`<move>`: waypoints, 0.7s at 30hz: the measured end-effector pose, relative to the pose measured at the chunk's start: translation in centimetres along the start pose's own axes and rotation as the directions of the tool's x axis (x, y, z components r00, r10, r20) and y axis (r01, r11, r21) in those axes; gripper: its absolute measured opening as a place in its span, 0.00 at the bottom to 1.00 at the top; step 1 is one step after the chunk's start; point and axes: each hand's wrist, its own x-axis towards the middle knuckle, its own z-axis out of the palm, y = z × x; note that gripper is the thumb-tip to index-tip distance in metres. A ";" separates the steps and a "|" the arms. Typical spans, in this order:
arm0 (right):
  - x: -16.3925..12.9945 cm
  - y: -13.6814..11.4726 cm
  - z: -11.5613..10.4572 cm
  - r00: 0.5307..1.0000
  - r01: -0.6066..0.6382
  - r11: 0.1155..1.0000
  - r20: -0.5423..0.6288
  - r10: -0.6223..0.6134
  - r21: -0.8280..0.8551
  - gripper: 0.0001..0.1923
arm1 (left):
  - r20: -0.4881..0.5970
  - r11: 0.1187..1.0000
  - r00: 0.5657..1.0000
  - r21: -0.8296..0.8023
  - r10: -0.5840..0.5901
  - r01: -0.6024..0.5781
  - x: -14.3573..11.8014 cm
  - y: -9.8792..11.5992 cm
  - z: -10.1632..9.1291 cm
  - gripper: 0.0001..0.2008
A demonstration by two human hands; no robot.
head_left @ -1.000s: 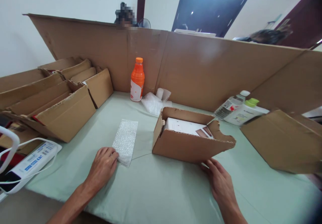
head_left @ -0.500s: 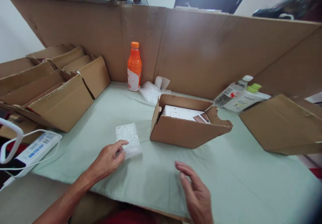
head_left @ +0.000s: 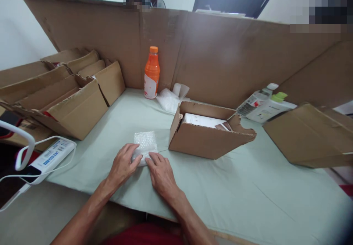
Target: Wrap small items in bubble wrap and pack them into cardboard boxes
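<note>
A small piece of bubble wrap (head_left: 145,144) lies on the pale green table cover (head_left: 248,186) in front of me. My left hand (head_left: 123,165) rests on its near left edge with the fingers laid over it. From the other side my right hand (head_left: 161,173) touches its near right corner with the fingertips. Just to the right stands an open cardboard box (head_left: 206,136) with a torn flap and a white item (head_left: 202,121) inside.
An orange bottle (head_left: 152,72) and crumpled plastic (head_left: 171,100) sit by the tall cardboard wall (head_left: 220,54). Open boxes (head_left: 66,94) are stacked at the left, a white power strip (head_left: 49,158) near them. Two bottles (head_left: 264,105) and a cardboard flap (head_left: 311,134) lie at the right.
The bubble wrap has been pulled closer and folded shorter. My right hand left the cardboard box and came left onto the wrap, beside my left hand.
</note>
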 end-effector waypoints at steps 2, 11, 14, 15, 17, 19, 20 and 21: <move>0.4 0.0 0.2 0.999 -0.035 0.999 -0.015 0.035 -0.026 0.20 | -0.066 0.998 0.996 0.003 0.059 -0.059 -0.5 0.5 -0.6 0.15; -0.9 0.0 -1.0 0.994 -0.092 0.980 -0.041 0.101 0.174 0.12 | 0.074 0.985 0.989 -0.124 0.129 -0.119 -3.9 2.2 -0.7 0.16; -2.3 -0.1 -1.6 0.991 -0.074 0.960 -0.089 0.102 0.270 0.11 | 0.105 0.982 0.994 -0.187 0.039 -0.019 -4.3 2.0 -0.6 0.13; -2.8 -0.2 -1.7 0.984 -0.069 0.961 -0.140 0.110 0.269 0.11 | 0.106 0.981 0.994 -0.193 0.012 0.008 -4.3 1.9 -0.6 0.13; -3.5 -0.4 -2.1 0.959 -0.056 0.970 -0.259 0.118 0.235 0.11 | 0.098 0.982 0.995 -0.183 -0.023 0.041 -4.0 1.7 -0.4 0.13; -3.8 -0.8 -2.2 0.950 -0.035 0.980 -0.297 0.093 0.197 0.12 | 0.077 0.988 0.996 -0.144 -0.046 0.057 -3.7 1.5 0.1 0.12; -3.7 -1.0 -2.1 0.962 -0.021 0.984 -0.266 0.068 0.176 0.13 | 0.061 0.991 0.997 -0.118 -0.052 0.059 -3.5 1.4 0.3 0.12; -3.5 -1.2 -2.0 0.977 -0.010 0.988 -0.208 0.042 0.153 0.13 | 0.042 0.994 0.998 -0.093 -0.054 0.058 -3.4 1.3 0.5 0.13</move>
